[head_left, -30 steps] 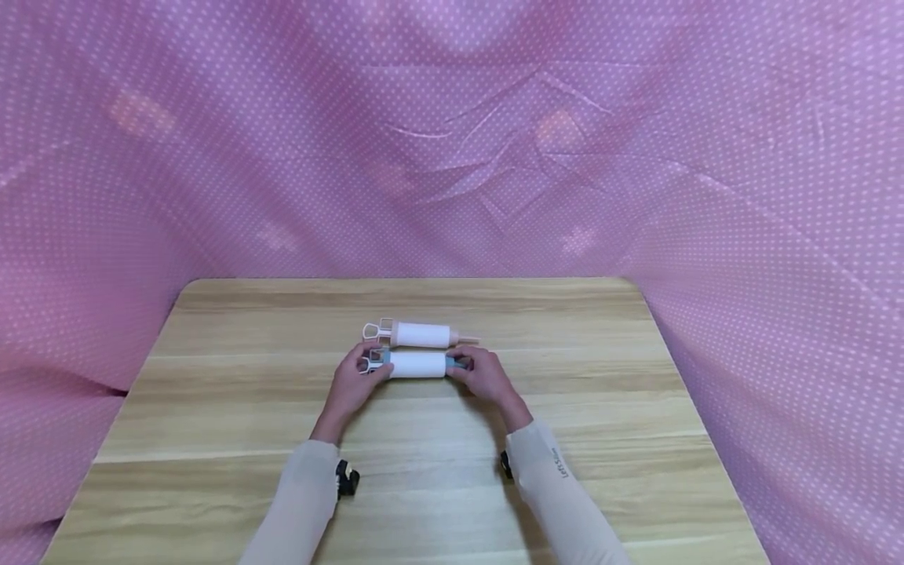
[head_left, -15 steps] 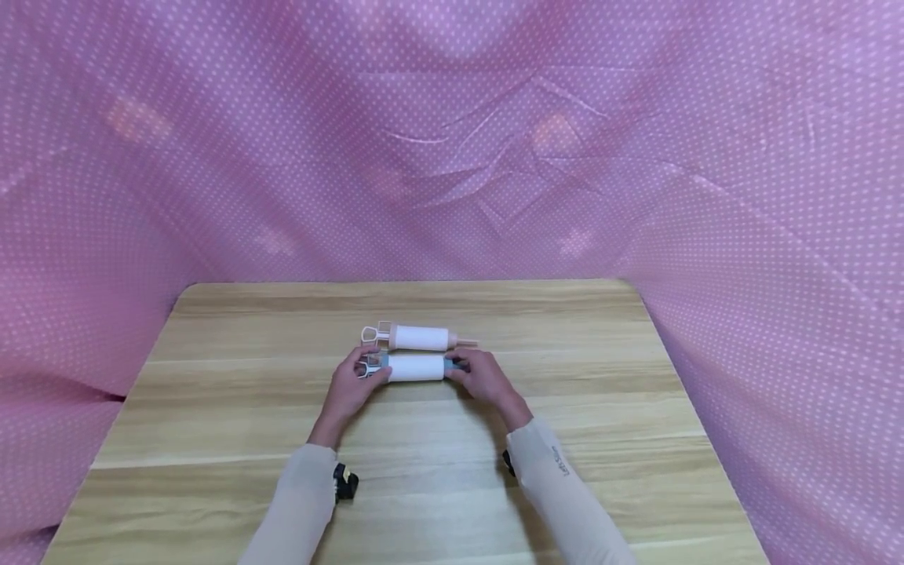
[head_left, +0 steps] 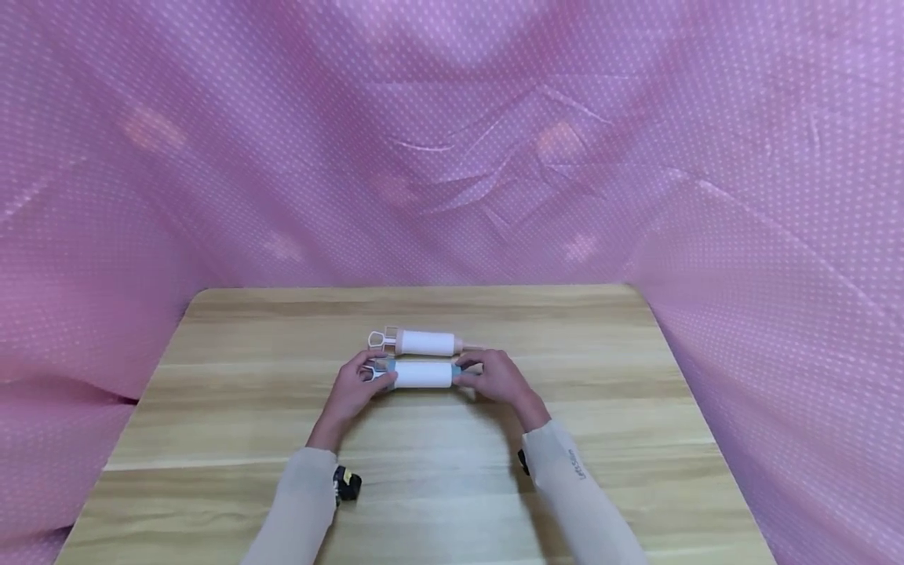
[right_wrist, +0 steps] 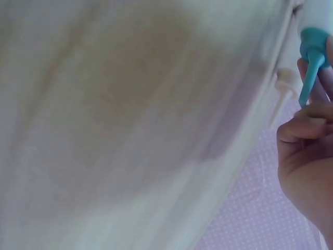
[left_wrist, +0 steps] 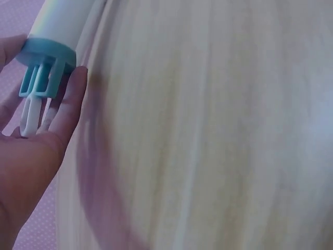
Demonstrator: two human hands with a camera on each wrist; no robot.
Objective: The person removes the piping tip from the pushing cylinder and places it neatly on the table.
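A white balloon pump (head_left: 422, 374) with teal ends lies crosswise between both hands in the head view. My left hand (head_left: 353, 388) pinches its teal collar at the handle end, thumb on the near side and fingers on the far side. In the left wrist view the white pull loop (left_wrist: 31, 117) points toward the palm. At the other end, my right hand (head_left: 497, 377) holds the teal nozzle cap (right_wrist: 314, 44) between thumb and fingers, the teal nozzle pointing toward its palm. Whether this pump touches the table cannot be told.
A second balloon pump (head_left: 427, 343), white with beige ends, lies parallel just beyond the first, its handle also to the left. Both lie on a wood-grain table (head_left: 233, 377). Pink dotted cloth (head_left: 452, 196) hangs around the back and sides.
The head view has shifted slightly. My right hand and forearm have moved a little to the right, while the left hand and both pumps look almost the same.
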